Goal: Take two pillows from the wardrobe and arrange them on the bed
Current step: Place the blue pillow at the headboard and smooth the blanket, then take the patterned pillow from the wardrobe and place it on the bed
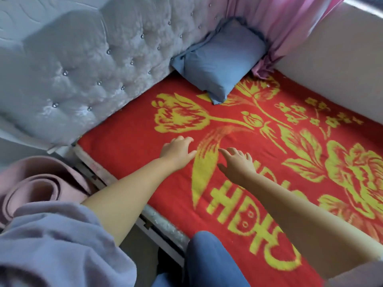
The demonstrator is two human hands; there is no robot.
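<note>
1. A rolled pink mat (35, 189) stands left of the left hand (178, 150); a tufted grey headboard (87, 65) rises beyond it.
2. The red and yellow blanket (310, 158) covers the bed under both hands.
3. One blue pillow (219, 65) lies far ahead, against the headboard and the pink curtain (275, 27).
4. Both hands reach forward, fingers spread, empty; the right hand (238, 162) is just beside the left.

Lavender pushed-up sleeves (58, 235), blue trousers (209, 259)
</note>
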